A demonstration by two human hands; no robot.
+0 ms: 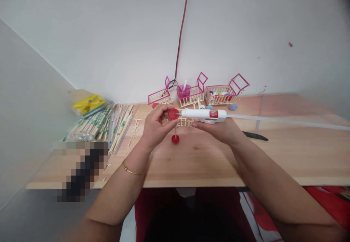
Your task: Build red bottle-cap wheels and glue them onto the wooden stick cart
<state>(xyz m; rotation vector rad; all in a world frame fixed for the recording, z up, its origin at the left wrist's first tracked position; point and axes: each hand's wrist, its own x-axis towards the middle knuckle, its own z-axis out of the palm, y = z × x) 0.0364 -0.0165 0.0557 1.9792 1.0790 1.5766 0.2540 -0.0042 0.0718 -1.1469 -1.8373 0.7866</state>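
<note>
My left hand (158, 123) pinches a red bottle cap (173, 114), turned with its round face up toward me. A thin stick (175, 130) runs down from it to a second red cap (175, 139) just above or on the table. Wrapped round a white glue gun (199, 115) is my right hand (216, 130). The gun's metal nozzle points left and reaches the upper cap; whether it touches is too small to tell. A long clear glue stick (273, 120) sticks out of the gun's back end. Behind my hands lies a slatted stick piece (186, 122), partly hidden.
Three small stick carts with pink trim (218, 90) stand along the wall, one beside a pink cup (183, 91). Bundled sticks (93, 123) and a yellow bag (89, 105) lie left, with cut bits nearby. A dark green knife-like object (255, 136) rests right; blue caps (233, 107) sit behind.
</note>
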